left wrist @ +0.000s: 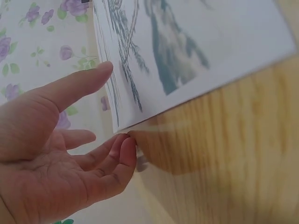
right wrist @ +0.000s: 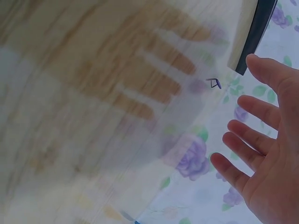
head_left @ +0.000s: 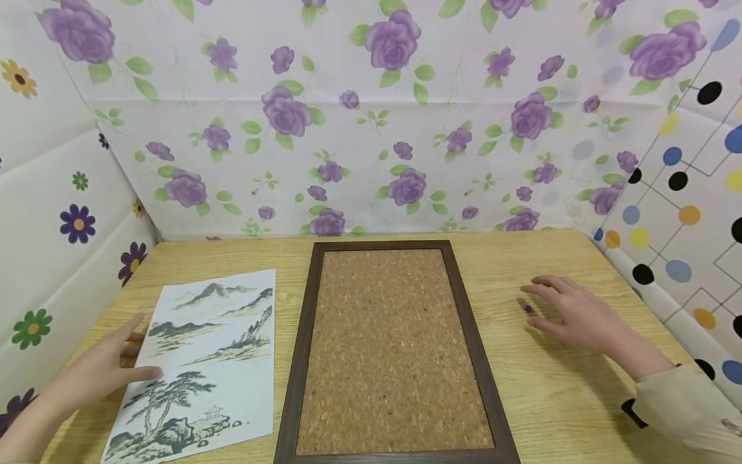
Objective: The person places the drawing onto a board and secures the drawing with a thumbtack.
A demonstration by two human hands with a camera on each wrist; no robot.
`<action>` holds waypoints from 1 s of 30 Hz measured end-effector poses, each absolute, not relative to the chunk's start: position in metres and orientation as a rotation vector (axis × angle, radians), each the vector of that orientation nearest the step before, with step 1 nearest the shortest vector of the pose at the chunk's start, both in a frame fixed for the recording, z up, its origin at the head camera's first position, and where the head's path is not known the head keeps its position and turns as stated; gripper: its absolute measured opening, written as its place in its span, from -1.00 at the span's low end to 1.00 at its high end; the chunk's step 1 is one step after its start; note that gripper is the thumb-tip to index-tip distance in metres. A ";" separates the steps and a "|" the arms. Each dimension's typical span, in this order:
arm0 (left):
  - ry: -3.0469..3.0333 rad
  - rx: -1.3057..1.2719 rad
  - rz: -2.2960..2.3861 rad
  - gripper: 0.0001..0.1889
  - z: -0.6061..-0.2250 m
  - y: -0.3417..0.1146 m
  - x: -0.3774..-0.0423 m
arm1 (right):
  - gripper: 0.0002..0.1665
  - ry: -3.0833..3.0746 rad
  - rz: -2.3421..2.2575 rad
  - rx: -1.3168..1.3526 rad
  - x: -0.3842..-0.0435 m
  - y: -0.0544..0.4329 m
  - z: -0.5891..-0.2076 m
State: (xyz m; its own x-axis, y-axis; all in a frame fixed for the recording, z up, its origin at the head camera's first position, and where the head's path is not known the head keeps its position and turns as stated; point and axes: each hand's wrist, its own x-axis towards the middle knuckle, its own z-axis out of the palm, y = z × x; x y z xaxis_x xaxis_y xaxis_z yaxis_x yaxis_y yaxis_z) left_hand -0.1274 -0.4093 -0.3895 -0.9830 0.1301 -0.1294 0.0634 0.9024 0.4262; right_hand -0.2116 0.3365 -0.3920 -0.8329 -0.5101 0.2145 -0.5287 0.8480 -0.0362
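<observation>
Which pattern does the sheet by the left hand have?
The sheet has a dark mountain landscape with trees, clearest in the head view.

Wood tbl (head_left: pixel 522 254): landscape print (head_left: pixel 214 351) L, framed corkbd (head_left: pixel 397 351) ctr, sm. purple pin (head_left: pixel 527 309) R.

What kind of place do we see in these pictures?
Probably a small indoor tabletop workspace, like a screened-off corner. A wood-grain table stands against a floral covering, with other patterned coverings at both sides, and a framed cork board lies on it.
</observation>
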 end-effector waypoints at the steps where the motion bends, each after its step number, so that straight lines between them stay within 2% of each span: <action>1: 2.911 0.148 0.640 0.23 -0.390 -0.409 -0.128 | -0.32 -2.825 0.141 0.807 -0.212 0.337 -0.392; 9: 2.876 0.048 0.518 0.22 -0.386 -0.405 -0.130 | -0.35 -2.797 0.132 0.833 -0.215 0.338 -0.396; 13: 2.859 0.038 0.485 0.15 -0.384 -0.403 -0.133 | -0.36 -2.807 0.131 0.823 -0.216 0.338 -0.398; 21: 2.849 -0.016 0.503 -0.34 -0.383 -0.401 -0.134 | -0.39 -2.813 0.152 0.820 -0.215 0.337 -0.399; 30: 2.784 -0.094 0.533 0.00 -0.384 -0.400 -0.131 | -0.40 -2.851 0.163 0.798 -0.215 0.337 -0.401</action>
State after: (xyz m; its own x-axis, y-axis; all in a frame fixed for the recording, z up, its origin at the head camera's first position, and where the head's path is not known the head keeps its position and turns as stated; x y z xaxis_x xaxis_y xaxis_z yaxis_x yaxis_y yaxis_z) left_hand -0.1314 -0.4000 -0.3835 -0.9514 -0.0073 -0.3078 -0.1205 0.9288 0.3505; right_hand -0.2153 0.3370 -0.4007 -0.8410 -0.5036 0.1979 -0.5228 0.8505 -0.0576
